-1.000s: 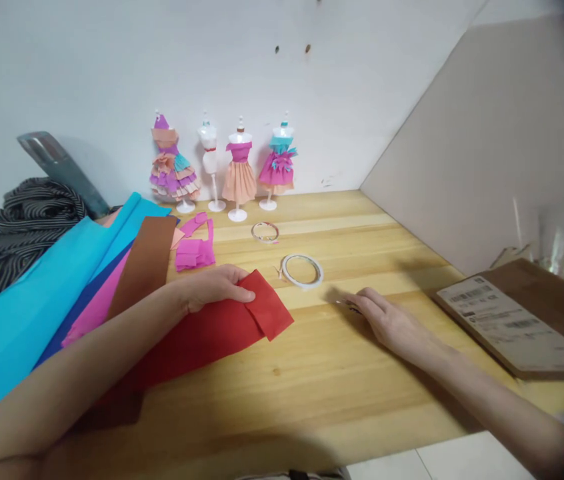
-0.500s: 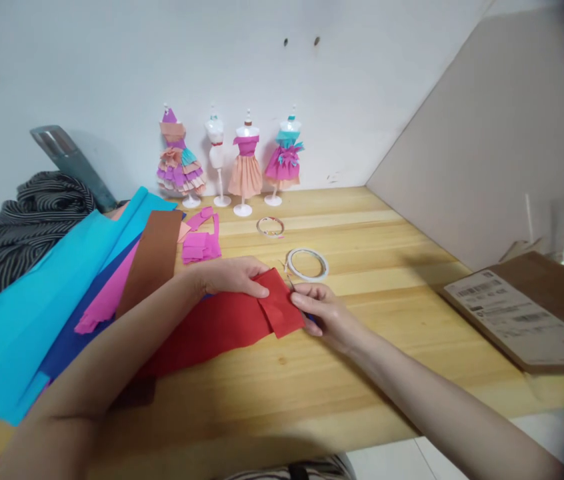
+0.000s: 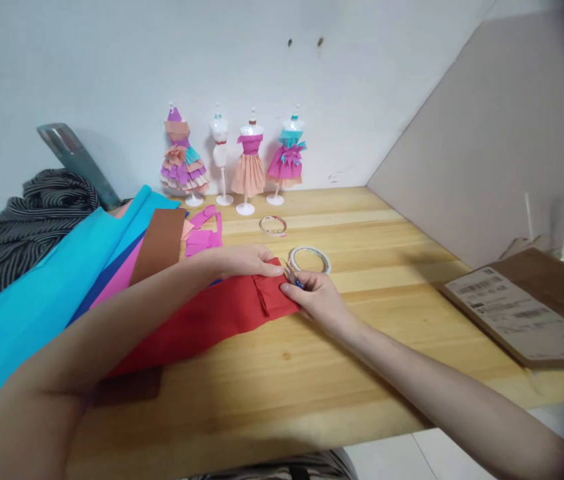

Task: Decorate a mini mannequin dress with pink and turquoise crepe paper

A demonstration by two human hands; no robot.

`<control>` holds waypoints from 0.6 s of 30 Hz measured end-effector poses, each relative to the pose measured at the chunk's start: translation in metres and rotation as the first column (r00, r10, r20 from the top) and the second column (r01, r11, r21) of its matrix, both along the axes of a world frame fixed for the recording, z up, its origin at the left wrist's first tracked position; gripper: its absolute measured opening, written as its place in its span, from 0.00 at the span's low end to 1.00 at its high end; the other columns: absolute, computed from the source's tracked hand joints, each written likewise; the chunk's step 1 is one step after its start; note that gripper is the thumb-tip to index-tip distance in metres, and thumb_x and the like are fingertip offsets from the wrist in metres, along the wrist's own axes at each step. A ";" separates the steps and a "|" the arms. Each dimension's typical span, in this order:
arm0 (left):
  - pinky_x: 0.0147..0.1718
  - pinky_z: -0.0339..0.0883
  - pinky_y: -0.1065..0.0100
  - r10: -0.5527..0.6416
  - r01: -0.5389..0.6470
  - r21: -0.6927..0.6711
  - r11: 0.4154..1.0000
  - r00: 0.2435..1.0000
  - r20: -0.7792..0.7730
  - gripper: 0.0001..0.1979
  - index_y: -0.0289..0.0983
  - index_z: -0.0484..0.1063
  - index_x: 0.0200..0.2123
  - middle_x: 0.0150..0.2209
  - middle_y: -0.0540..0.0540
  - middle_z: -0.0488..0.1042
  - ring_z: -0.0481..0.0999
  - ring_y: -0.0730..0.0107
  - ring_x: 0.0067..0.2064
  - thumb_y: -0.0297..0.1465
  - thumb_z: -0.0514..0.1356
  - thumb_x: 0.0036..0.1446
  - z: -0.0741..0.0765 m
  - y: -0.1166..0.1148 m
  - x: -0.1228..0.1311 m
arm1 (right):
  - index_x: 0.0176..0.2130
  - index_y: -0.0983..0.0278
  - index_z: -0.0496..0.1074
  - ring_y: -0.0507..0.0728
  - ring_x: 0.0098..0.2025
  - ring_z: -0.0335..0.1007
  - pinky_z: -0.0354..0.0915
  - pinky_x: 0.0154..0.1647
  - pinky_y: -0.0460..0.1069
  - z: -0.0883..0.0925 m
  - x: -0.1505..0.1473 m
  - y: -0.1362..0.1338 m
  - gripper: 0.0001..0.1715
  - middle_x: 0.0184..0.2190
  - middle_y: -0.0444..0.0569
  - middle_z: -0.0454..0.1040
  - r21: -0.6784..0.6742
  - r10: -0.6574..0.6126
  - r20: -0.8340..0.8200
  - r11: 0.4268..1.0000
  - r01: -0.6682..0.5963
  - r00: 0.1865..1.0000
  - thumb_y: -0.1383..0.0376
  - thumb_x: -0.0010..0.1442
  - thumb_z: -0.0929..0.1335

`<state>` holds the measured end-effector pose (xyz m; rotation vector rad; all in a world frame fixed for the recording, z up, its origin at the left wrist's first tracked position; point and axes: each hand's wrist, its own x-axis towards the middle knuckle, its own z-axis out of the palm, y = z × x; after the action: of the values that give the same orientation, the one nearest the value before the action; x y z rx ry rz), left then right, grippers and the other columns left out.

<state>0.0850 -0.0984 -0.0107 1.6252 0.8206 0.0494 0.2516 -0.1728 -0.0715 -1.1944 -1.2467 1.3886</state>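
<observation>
My left hand (image 3: 252,260) is closed on the top edge of a long red crepe paper sheet (image 3: 197,323), whose right end is folded over. In my right hand (image 3: 317,293) is a small pair of scissors with blue handles (image 3: 298,284). Its short metal blades point up and left, beside the folded end. The right thumb also presses on that red end, close to the left thumb. My fingers hide part of the scissors, so I cannot tell how far the blades are apart. Just behind my right hand lies a roll of white tape (image 3: 329,259).
Cyan (image 3: 57,267), blue and pink sheets and a brown strip (image 3: 159,243) lie at left, by striped cloth (image 3: 37,207) and a bottle (image 3: 79,163). Several mini dress forms (image 3: 249,167) stand at the wall. Pink scraps (image 3: 205,240), a thinner ring (image 3: 273,225) and a cardboard parcel (image 3: 522,307) are around.
Both hands have risen slightly with the red paper. The scissors have turned in my right hand, showing more blue handle, and my right thumb now lies over the paper's end.
</observation>
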 end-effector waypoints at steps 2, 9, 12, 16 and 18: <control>0.21 0.52 0.74 0.065 -0.066 0.020 0.998 0.998 0.023 0.12 0.35 0.68 0.20 0.18 0.53 0.66 0.61 0.77 0.21 0.37 0.61 0.48 0.000 0.002 0.002 | 0.21 0.66 0.68 0.43 0.12 0.43 0.38 0.13 0.43 0.002 0.001 0.006 0.18 0.10 0.36 0.57 0.004 0.012 0.010 1.000 -0.012 1.000 0.55 0.44 0.73; 0.18 0.43 0.71 0.334 -0.344 0.106 0.933 0.937 0.102 0.16 0.36 0.60 0.16 0.13 0.56 0.57 0.54 0.79 0.17 0.37 0.60 0.47 -0.014 -0.006 0.008 | 0.23 0.65 0.67 0.46 0.17 0.51 0.45 0.16 0.43 -0.004 0.006 0.015 0.18 0.15 0.38 0.62 0.066 0.016 0.020 0.998 -0.017 1.000 0.55 0.43 0.74; 0.18 0.44 0.72 0.290 -0.299 0.041 0.953 0.944 0.154 0.18 0.36 0.61 0.17 0.14 0.55 0.58 0.54 0.79 0.17 0.41 0.61 0.47 -0.018 -0.007 0.004 | 0.23 0.66 0.67 0.45 0.17 0.48 0.44 0.17 0.43 -0.011 0.007 0.015 0.18 0.14 0.38 0.60 0.056 0.035 0.022 0.998 -0.037 0.999 0.55 0.43 0.74; 0.20 0.46 0.71 0.231 -0.237 0.003 0.972 0.951 0.208 0.21 0.35 0.63 0.19 0.17 0.54 0.59 0.55 0.79 0.19 0.46 0.61 0.48 -0.023 -0.004 -0.002 | 0.24 0.65 0.68 0.44 0.14 0.44 0.40 0.15 0.43 -0.017 0.008 0.015 0.19 0.12 0.36 0.57 0.035 0.071 0.018 0.997 -0.072 0.997 0.54 0.43 0.75; 0.20 0.45 0.71 0.270 -0.282 0.029 0.959 0.940 0.211 0.21 0.35 0.62 0.19 0.17 0.54 0.58 0.53 0.79 0.19 0.46 0.60 0.48 -0.026 -0.003 -0.002 | 0.24 0.65 0.67 0.44 0.14 0.45 0.40 0.14 0.43 -0.019 0.009 0.014 0.19 0.12 0.36 0.58 0.035 0.079 0.014 0.996 -0.079 0.997 0.54 0.43 0.75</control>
<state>0.0834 -0.1019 -0.0364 1.5194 0.8876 0.4373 0.2606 -0.1583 -0.0905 -1.1420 -1.3347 1.4124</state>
